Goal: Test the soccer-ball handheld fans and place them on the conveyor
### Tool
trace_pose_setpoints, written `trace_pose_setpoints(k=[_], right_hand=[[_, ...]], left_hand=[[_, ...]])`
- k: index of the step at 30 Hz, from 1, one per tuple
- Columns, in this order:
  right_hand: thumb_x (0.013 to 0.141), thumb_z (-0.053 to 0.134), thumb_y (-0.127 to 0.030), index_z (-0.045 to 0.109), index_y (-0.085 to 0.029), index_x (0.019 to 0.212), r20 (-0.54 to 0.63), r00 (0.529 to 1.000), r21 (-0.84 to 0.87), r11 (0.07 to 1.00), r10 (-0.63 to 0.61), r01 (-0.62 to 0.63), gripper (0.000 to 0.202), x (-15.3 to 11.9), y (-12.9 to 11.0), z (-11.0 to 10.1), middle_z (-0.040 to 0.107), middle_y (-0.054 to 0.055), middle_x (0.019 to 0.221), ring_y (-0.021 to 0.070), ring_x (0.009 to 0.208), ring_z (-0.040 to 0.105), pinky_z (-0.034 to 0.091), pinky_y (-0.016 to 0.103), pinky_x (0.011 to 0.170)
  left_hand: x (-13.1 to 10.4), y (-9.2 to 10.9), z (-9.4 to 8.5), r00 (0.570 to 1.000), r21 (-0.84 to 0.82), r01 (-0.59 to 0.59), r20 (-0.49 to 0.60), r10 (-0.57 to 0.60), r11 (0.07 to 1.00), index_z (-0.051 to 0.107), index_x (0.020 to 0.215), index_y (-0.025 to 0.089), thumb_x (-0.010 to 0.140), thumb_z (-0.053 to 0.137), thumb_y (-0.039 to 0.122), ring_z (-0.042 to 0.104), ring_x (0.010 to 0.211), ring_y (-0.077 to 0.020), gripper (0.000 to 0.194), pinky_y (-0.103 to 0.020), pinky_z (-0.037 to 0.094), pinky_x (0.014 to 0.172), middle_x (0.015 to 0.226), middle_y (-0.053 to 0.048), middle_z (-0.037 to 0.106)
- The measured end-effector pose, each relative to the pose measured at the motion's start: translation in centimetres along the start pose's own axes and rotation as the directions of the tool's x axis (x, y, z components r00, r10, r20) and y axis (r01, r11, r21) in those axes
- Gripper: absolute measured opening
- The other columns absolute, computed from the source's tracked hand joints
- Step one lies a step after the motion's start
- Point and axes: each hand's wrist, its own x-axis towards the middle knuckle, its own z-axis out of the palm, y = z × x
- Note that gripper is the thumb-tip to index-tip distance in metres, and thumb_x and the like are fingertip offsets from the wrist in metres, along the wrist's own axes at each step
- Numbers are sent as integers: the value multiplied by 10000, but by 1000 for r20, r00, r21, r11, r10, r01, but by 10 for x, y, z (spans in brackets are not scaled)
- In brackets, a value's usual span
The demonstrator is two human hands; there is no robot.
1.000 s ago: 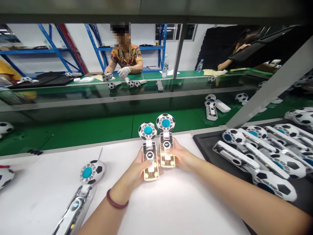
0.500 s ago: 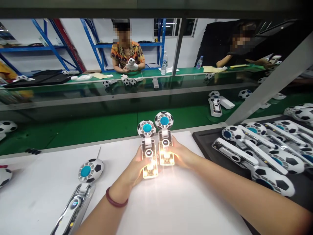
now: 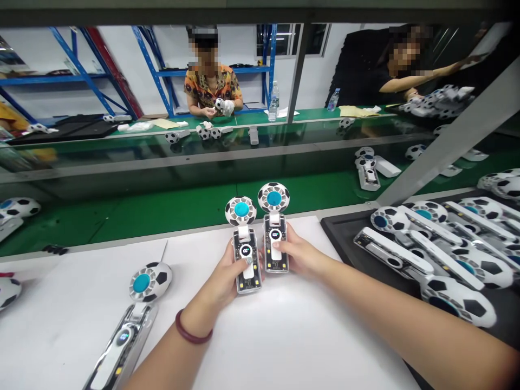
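My left hand [image 3: 227, 275] is wrapped round a clear-bodied handheld device with a football-patterned head [image 3: 246, 261], its thumb on the white strip below a lit round display. A matching device [image 3: 275, 252] is held by my right hand [image 3: 296, 250], the thumb resting just under its display. Both stand side by side above the white sheet, heads upward, showing blue round centres. Their lower lights are off. A third device [image 3: 122, 338] lies on the sheet at the left, its display lit.
A black tray [image 3: 345, 238] of similar devices sits at the right. Beyond the white sheet [image 3: 284, 336] runs a green conveyor [image 3: 122, 216] carrying more devices. A slanted metal post [image 3: 439, 135] rises at the right. Two people sit across.
The bright lights on both held devices have gone out. Devices on the conveyor have shifted, those at right further right. The person at far right now reaches out over a pile of devices.
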Motion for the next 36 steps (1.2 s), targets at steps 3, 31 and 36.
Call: trace_pose_setpoints(k=[3, 31, 36], right_hand=[[649, 682, -229, 299, -281, 1105, 26, 1000, -7, 1000, -18, 19, 598, -1, -1, -2, 558, -7, 889, 196, 781, 607, 497, 378, 677], [610, 667, -177, 286, -288, 1129, 13, 1000, -111, 994, -22, 24, 653, -1, -6, -5, 529, -31, 816, 174, 752, 572, 462, 342, 687], [611, 663, -180, 294, -293, 1131, -23, 1000, -137, 991, -11, 8, 648, -2, -8, -6, 519, -31, 817, 173, 770, 560, 454, 333, 685]], left_hand=[[0, 1, -1, 1000, -19, 1, 8, -1, 1000, 400, 1052, 244, 676, 698, 246, 586, 746, -209, 479, -387, 513, 623, 894, -36, 586], [-1, 3, -3, 998, 33, -41, 50, 40, 999, 421, 1062, 232, 667, 649, 168, 570, 789, -203, 461, -369, 472, 705, 969, -53, 573], [1, 2, -5, 999, 46, -19, 43, 17, 999, 409, 1081, 239, 672, 642, 163, 563, 787, -198, 477, -363, 474, 688, 971, -53, 571]])
